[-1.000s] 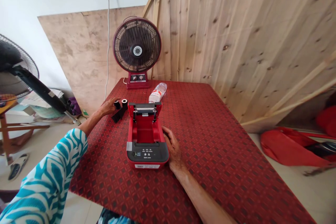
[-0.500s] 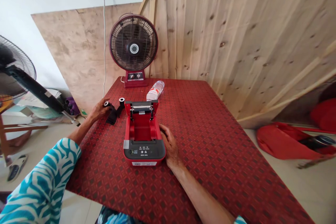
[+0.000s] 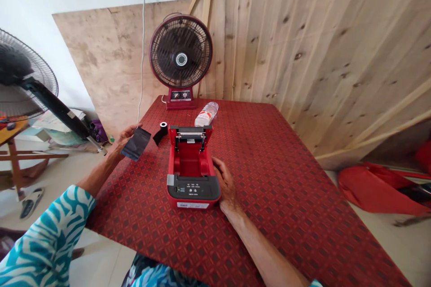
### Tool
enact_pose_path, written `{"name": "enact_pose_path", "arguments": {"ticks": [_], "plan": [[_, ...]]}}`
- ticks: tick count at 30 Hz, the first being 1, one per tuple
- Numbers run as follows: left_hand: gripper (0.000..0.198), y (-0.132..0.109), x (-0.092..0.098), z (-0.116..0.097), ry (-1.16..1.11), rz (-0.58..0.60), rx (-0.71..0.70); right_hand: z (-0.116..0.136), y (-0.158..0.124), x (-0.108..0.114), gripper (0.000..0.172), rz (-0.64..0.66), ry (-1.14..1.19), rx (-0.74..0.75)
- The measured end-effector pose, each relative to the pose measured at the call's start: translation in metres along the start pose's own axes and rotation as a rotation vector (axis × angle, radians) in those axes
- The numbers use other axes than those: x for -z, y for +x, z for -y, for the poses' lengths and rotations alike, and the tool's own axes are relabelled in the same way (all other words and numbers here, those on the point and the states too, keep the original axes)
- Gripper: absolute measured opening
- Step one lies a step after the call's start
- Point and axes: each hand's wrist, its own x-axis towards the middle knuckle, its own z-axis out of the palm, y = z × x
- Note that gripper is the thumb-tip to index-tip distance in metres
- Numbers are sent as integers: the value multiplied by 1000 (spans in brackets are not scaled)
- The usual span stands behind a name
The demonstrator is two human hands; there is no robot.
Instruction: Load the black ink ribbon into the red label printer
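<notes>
A small red printer [image 3: 190, 169] with a grey front panel stands on the red patterned table [image 3: 269, 175], its lid raised and its bay empty. My right hand [image 3: 225, 183] rests against the printer's right side, fingers curled on it. My left hand [image 3: 124, 141] is raised left of the printer and holds one end of a black ribbon [image 3: 137, 142], which stretches as a dark sheet toward a small black spool [image 3: 163, 126] lying by the printer's lid.
A red table fan [image 3: 181, 59] stands at the table's far edge, with a clear plastic bottle [image 3: 206, 114] lying in front of it. A standing fan [image 3: 23, 81] leans at the left. Wooden panels line the right wall. Red bags [image 3: 377, 188] lie on the floor.
My left hand has lifted one ribbon spool away to the left, unrolling a black sheet between it and the other spool. My right hand has stayed on the printer.
</notes>
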Motion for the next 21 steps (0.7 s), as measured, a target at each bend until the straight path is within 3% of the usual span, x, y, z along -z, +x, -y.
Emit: {"name": "enact_pose_path", "arguments": {"ticks": [7, 11, 15, 21], "plan": [[52, -39, -54, -37, -132, 138, 95, 2, 0, -1, 33, 11, 2, 15], [40, -55, -72, -55, -131, 194, 107, 4, 1, -2, 33, 9, 5, 22], [38, -61, -71, -61, -183, 128, 121, 4, 1, -3, 33, 17, 16, 17], [44, -67, -47, -53, -232, -5, 184, 2, 1, -2, 31, 16, 11, 31]]}}
